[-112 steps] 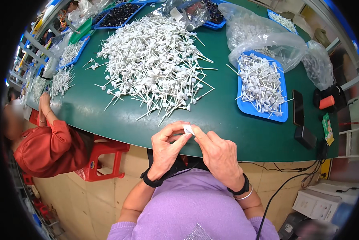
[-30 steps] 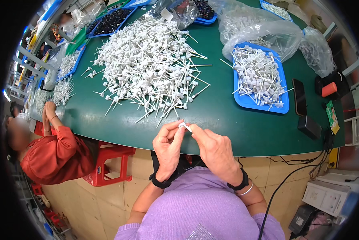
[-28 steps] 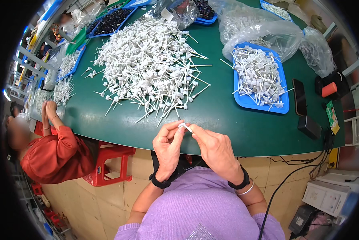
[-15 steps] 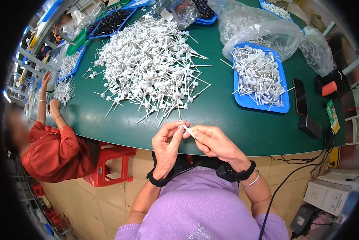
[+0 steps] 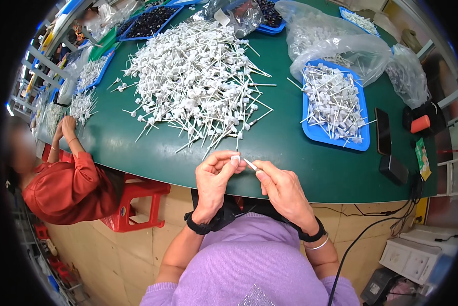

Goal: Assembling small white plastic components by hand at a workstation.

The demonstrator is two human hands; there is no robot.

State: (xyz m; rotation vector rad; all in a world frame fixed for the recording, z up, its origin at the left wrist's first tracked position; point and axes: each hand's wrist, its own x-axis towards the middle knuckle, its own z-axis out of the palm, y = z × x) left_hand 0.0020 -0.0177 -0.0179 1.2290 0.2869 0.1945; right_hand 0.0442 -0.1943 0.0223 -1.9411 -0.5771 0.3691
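Note:
Between the thumb and fingers of my left hand (image 5: 212,179) is a small white cap-like piece (image 5: 235,159), pinched near the table's front edge. My right hand (image 5: 286,189) is closed around a slim white pointed piece (image 5: 250,164). Its tip points up and left toward the white cap-like piece, with a small gap between them. Just beyond both hands lies a large pile of white stemmed pieces (image 5: 188,81), each with a chunky head on a thin stick.
On the right of the green table (image 5: 285,122) stands a blue tray (image 5: 336,144) of similar pieces, beside a clear plastic bag (image 5: 361,46). A phone (image 5: 383,131) and black box (image 5: 394,169) lie farther right. A person in red (image 5: 68,188) works at the left.
My right hand has drawn back slightly to the right, parting the pointed piece from what my left hand holds. The neighbour's raised hand has come down.

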